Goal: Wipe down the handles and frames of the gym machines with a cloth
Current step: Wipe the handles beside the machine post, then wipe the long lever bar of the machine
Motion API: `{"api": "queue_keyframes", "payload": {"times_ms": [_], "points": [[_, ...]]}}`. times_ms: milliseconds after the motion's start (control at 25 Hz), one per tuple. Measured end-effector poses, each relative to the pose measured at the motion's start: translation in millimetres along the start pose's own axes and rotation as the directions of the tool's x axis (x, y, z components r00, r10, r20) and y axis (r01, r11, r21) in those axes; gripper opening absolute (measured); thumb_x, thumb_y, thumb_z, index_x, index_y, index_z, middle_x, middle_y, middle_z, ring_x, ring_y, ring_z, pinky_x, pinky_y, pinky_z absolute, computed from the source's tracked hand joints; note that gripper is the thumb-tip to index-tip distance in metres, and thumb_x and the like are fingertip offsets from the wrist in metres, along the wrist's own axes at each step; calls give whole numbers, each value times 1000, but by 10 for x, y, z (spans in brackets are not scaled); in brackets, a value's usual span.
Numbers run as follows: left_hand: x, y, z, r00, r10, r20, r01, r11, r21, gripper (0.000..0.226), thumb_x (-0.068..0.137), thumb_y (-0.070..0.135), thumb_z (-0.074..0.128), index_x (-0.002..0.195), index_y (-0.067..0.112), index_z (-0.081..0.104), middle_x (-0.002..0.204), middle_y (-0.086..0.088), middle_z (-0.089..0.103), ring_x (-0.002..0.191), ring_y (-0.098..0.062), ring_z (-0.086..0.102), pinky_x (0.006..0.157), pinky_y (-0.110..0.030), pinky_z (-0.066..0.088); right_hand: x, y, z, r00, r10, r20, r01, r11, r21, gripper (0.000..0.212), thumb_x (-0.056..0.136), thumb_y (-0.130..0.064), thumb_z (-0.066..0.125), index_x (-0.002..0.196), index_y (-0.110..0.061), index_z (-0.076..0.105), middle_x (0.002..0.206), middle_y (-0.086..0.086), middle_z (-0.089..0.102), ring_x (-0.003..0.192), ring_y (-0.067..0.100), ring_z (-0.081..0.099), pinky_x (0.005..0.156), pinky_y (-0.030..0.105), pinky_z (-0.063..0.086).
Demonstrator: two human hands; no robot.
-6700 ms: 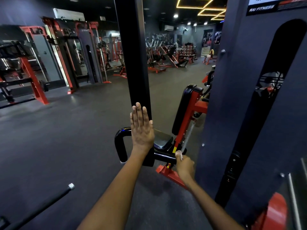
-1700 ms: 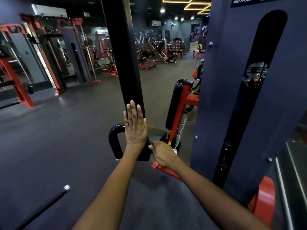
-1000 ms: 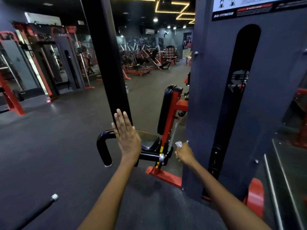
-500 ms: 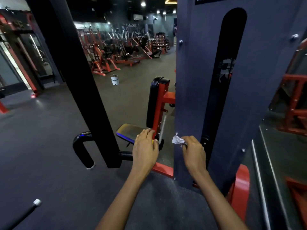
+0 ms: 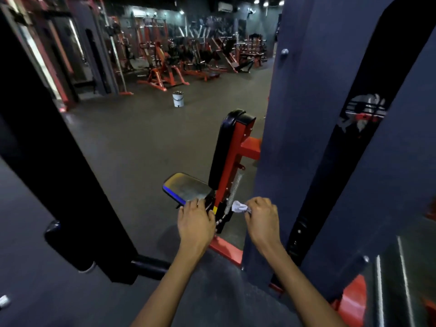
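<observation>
My right hand [image 5: 262,217] pinches a small white cloth [image 5: 238,206] at the left edge of the dark grey weight-stack shroud [image 5: 304,119]. The cloth sits beside the seat's silver spring [image 5: 234,192] and red seat post [image 5: 232,161]. My left hand [image 5: 195,221] hangs in front of the rear edge of the black seat pad [image 5: 188,188], fingers bent and slightly apart, holding nothing; whether it touches the seat I cannot tell. A black upright frame post [image 5: 59,166] stands to the left, with a curved black handle [image 5: 63,244] behind its foot.
A white bucket [image 5: 178,99] stands on the dark rubber floor further back. Rows of red and black machines [image 5: 179,67] line the far wall. The red base frame [image 5: 225,249] runs along the floor below my hands. A bar end [image 5: 3,300] pokes in at bottom left.
My left hand left the black upright post and came right, to the seat's rear edge. My right hand carried the cloth from the seat frame up to the shroud's edge. The view swung right.
</observation>
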State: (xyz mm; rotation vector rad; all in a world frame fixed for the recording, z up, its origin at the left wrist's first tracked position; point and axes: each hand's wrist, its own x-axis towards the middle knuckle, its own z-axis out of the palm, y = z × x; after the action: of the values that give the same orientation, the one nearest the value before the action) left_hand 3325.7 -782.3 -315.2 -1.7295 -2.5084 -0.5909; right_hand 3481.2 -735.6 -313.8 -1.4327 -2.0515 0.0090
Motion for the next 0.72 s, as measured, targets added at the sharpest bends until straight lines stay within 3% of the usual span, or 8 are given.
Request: {"api": "queue_keyframes", "payload": {"times_ms": [200, 280, 440, 720], "points": [[569, -26, 99, 993, -119, 10, 118, 993, 23, 43, 96, 33, 42, 134, 14, 49, 136, -4, 52, 130, -22, 42, 109, -34, 28, 755, 62, 311, 992, -75, 104, 77, 997, -8, 13, 65, 2, 72, 69, -8, 66, 73, 8, 63, 73, 32, 59, 60, 38, 45], [782, -36, 114, 985, -165, 41, 164, 986, 42, 44, 96, 32, 43, 135, 14, 48, 137, -5, 51, 131, -23, 41, 110, -35, 27, 1016, 38, 491, 988, -80, 135, 79, 997, 10, 7, 75, -1, 65, 78, -7, 67, 81, 11, 64, 82, 34, 59, 68, 40, 43], [1137, -145, 100, 961, -274, 46, 272, 961, 48, 45, 97, 32, 43, 137, 12, 46, 138, -7, 50, 131, -24, 41, 111, -37, 26, 1436, -164, 890, 966, -151, 209, 141, 988, 59, 16, 85, -12, 55, 95, -7, 67, 98, 12, 63, 98, 34, 54, 81, 41, 38], [1940, -590, 167, 852, -522, -46, 524, 850, 55, 47, 97, 32, 45, 138, 8, 45, 141, -12, 48, 133, -27, 40, 112, -40, 25, 2373, -711, 1736, 879, -364, 309, 322, 930, 179, 19, 89, -17, 48, 97, -10, 64, 106, 9, 62, 107, 31, 49, 86, 37, 33]]}}
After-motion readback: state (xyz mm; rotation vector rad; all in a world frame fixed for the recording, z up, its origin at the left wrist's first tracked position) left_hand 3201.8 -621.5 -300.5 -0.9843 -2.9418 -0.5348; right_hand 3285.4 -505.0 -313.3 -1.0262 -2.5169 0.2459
